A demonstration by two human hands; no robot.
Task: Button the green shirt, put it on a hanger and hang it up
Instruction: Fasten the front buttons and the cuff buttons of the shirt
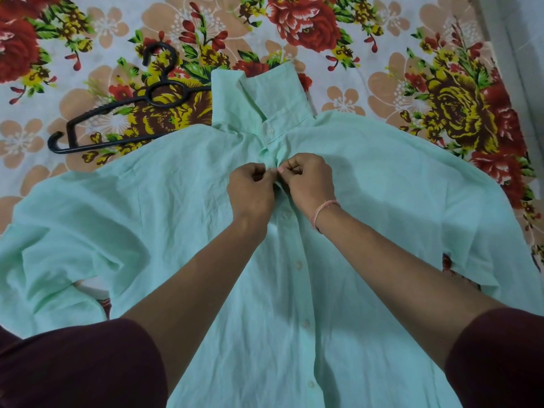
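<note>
Bed: covered by a floral sheet (382, 92) with red, yellow and peach blooms on pale ground; it carries everything in view.
Green shirt (153, 207): pale mint, laid flat and front-up across the middle of the bed, collar toward the far edge, hem toward the near edge; sleeves spread out to the left and right sides. Fabric creased.
Collar (265, 92): turned up, its topmost button (269, 131) visible on the band.
Placket: runs from the collar down toward the near edge; four white buttons show in a row below the hands, placket lying closed there.
Hanger (117, 113): black plastic, flat on the sheet toward the far left corner, hook pointing to the far edge; its right end lies under the shirt's shoulder.
Left hand (253, 192): on the placket just below the collar, fingers pinched together on the shirt fabric.
Right hand (309, 181): touching the left hand at the same spot, fingers closed on the placket edge; the button between them is hidden.
Wrist thread (323, 210): pinkish band around the right wrist.
Sleeves: dark maroon, at the elbows on both arms, near edge of view.
</note>
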